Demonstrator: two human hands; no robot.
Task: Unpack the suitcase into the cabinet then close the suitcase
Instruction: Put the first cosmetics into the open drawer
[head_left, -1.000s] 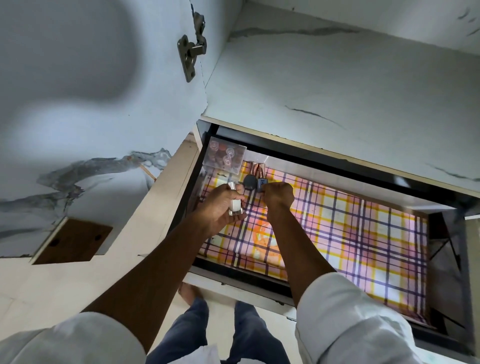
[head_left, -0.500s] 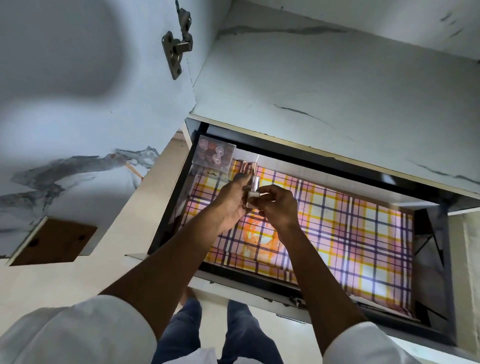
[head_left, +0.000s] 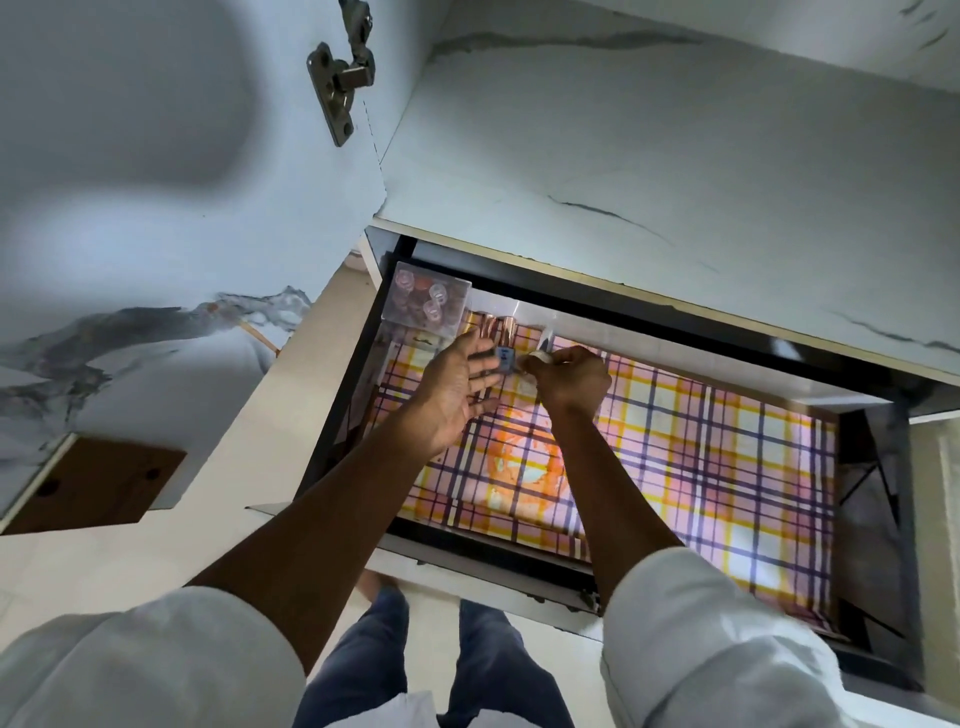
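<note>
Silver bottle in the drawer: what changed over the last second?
The silver bottle passed from the left hand to the right hand, which now grips it. The left hand let go and is open, flat. The clear box and copper-capped bottles stayed put.

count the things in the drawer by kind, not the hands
clear plastic box: 1
small bottles with copper caps: 2, possibly more hidden behind the left hand
small item in the right hand: 1
checked liner: 1
total: 5 visible
</note>
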